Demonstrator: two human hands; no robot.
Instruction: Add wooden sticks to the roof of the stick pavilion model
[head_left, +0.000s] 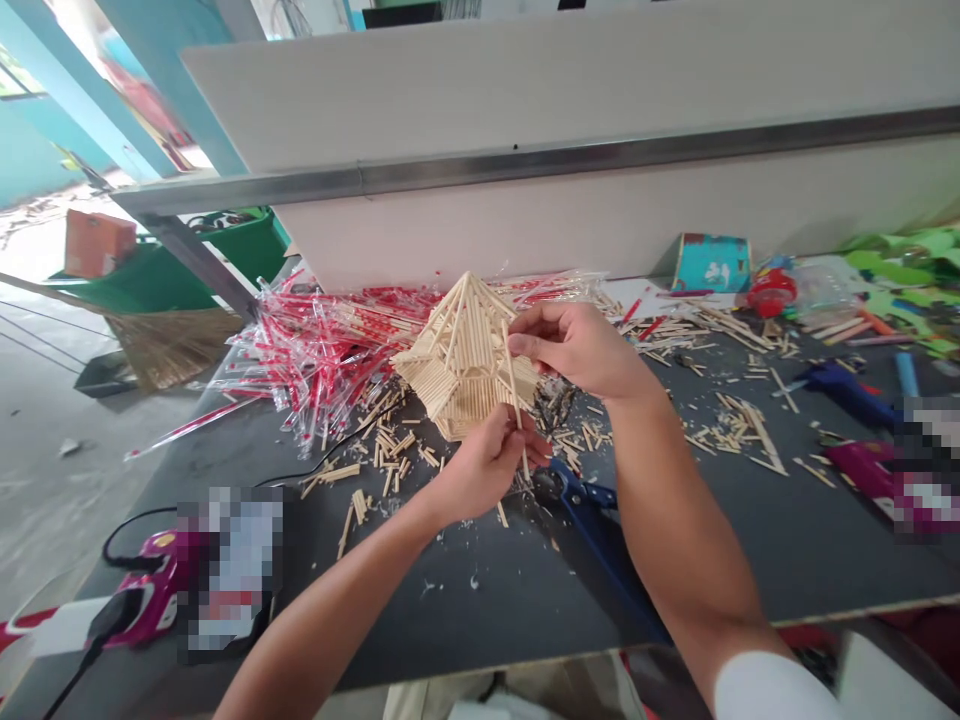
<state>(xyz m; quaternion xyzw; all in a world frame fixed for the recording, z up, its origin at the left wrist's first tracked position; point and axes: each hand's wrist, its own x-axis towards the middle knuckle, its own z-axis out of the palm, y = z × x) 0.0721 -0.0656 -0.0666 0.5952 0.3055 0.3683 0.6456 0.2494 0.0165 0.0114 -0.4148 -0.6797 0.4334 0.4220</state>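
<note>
Dark table (480, 610) fills the view, with a pale partition and metal rail (517, 160) along its far edge. A heap of sticks in red-printed plastic sleeves (322, 360) is piled far left, and cut sticks (394, 450) are scattered around the middle and right. The stick-built pavilion model (461, 365) is held tilted above the table, centre, over the loose offcuts. Its ribs converge to a peak; glue state at the joints cannot be told from this view. Left grip (487, 465) is closed around the lower part of a loose stick (516, 400) and sits against the model's near underside. Right grip (577, 350) has thumb and fingers pressed together near the stick's top, against the model's right flank. Risks: uneven squeeze from the two grips could pop uncured joints or snap a thin rib. A slip could drop the model onto the blue-handled scissors (592, 520) just below, damaging the roof. The stick could shift out of line if pressure is released early. The black cord (142, 535) from the pink glue gun (154, 590) could snag a forearm and drag the gun near left. Stray offcuts could also stick to any exposed glue.
</note>
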